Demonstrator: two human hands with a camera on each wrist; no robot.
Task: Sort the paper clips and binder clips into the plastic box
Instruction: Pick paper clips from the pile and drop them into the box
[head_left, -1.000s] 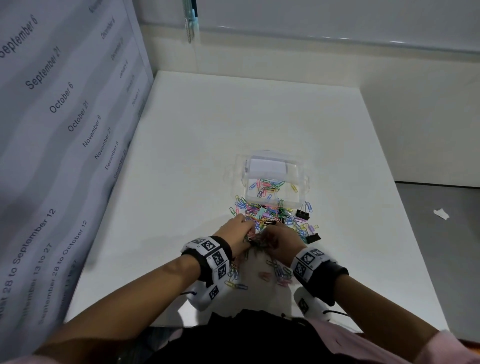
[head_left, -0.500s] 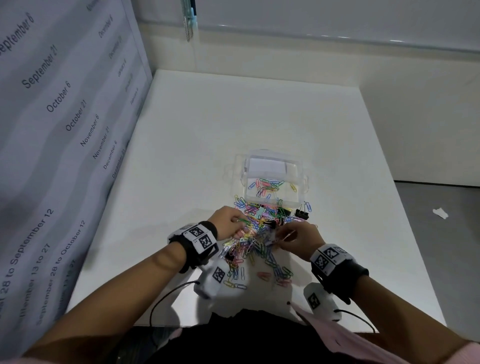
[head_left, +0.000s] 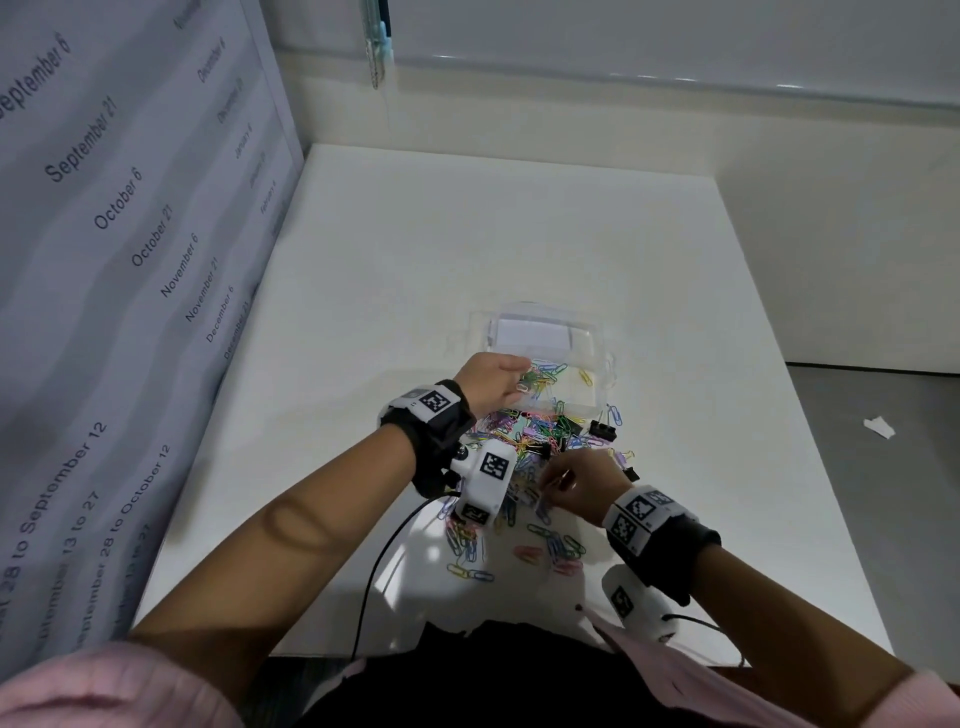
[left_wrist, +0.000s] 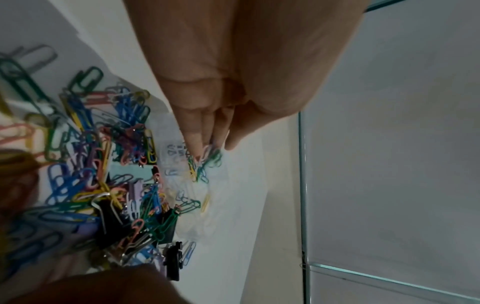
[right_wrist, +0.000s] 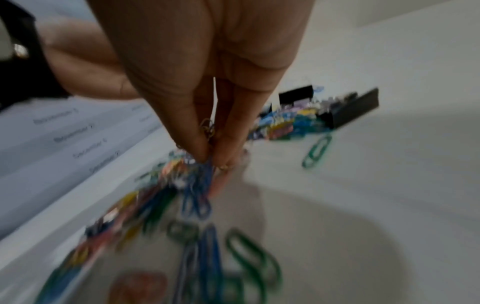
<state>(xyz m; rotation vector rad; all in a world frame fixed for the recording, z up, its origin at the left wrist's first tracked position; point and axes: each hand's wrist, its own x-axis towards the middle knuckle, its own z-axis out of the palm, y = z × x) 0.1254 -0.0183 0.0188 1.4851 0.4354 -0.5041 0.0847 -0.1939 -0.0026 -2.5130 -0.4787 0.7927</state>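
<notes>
Left hand (head_left: 491, 382) pinches colourful paper clips (left_wrist: 205, 162) over the clear plastic box (head_left: 605, 358); right hand (head_left: 584, 486) pinches blue paper clips (right_wrist: 200, 185) from the worktop pile.

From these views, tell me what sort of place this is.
Probably an office or a staged recording corner: a plain white table, a wall chart printed with dates on the left, and a glass-edged board behind.

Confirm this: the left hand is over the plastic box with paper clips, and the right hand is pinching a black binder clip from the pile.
Not quite. The right hand is pinching paper clips, not a binder clip, as the right wrist view shows. The left hand is indeed over the plastic box.
</notes>
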